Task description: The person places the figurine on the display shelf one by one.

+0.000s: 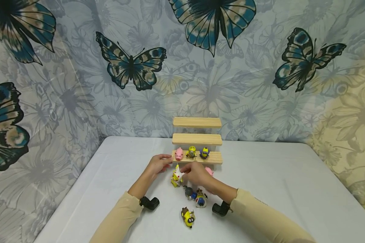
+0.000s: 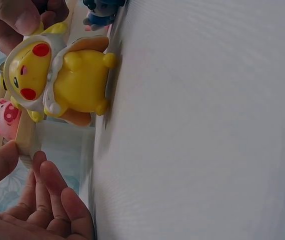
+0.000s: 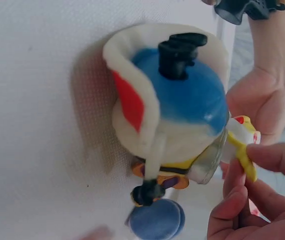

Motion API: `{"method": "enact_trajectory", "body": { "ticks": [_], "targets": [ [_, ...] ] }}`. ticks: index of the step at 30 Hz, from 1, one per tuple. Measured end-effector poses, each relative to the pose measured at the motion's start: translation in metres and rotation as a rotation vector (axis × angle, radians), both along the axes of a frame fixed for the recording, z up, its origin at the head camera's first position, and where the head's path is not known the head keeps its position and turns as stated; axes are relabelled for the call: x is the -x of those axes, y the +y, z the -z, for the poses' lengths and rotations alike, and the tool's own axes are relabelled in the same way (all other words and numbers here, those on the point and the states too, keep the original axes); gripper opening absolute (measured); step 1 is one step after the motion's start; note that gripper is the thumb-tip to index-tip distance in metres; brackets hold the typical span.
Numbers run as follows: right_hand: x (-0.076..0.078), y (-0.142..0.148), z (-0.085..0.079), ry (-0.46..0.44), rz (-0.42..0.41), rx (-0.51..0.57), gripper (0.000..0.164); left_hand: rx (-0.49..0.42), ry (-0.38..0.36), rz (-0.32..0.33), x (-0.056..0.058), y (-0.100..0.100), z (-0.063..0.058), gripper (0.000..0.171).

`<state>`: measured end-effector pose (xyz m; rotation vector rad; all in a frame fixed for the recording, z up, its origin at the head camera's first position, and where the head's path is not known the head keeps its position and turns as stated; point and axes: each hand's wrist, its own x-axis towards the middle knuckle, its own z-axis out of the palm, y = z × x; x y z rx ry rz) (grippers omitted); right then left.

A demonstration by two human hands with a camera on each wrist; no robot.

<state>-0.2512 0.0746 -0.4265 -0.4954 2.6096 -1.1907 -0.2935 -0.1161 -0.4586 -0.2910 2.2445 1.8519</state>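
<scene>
My left hand is at the left end of the wooden step stand; in the left wrist view its thumb and index finger pinch the end of the lowest board. My right hand pinches a Pikachu figure by a slim yellow part near its head. This figure wears a white hood and has red cheeks. It is upright in front of the stand; whether its feet touch the table I cannot tell. On the lowest board stand a pink pig figure and two yellow figures.
Nearer me on the white table are a grey-and-blue figure, a figure with a blue back and white collar, and a yellow figure lying down. Another pink figure is partly behind my right hand. Butterfly-print cloth hangs behind.
</scene>
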Motion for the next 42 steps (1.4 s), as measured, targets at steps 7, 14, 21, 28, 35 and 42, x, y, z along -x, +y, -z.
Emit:
{"method": "enact_trajectory", "body": {
  "ticks": [7, 14, 21, 28, 35, 42],
  "targets": [
    [0.001, 0.004, -0.001, 0.106, -0.069, -0.028, 0.007, -0.008, -0.004, -0.007, 0.001, -0.001, -0.001, 0.032],
    [0.003, 0.009, -0.003, 0.185, -0.149, -0.083, 0.005, -0.006, -0.002, -0.005, 0.0, -0.002, -0.002, 0.032],
    [0.003, 0.021, -0.012, 0.218, -0.192, -0.058, 0.005, -0.001, -0.006, -0.001, 0.001, 0.0, 0.001, 0.032],
    [0.005, 0.047, -0.031, 0.197, -0.155, 0.014, 0.009, -0.002, 0.002, 0.003, 0.0, 0.002, 0.001, 0.032],
    [0.011, 0.077, -0.047, 0.149, -0.115, 0.074, 0.012, 0.004, 0.011, 0.001, -0.002, 0.003, -0.002, 0.032],
    [0.022, 0.098, -0.057, 0.122, -0.042, 0.099, 0.017, 0.01, 0.0, 0.004, -0.002, 0.001, -0.005, 0.033]
  ]
}}
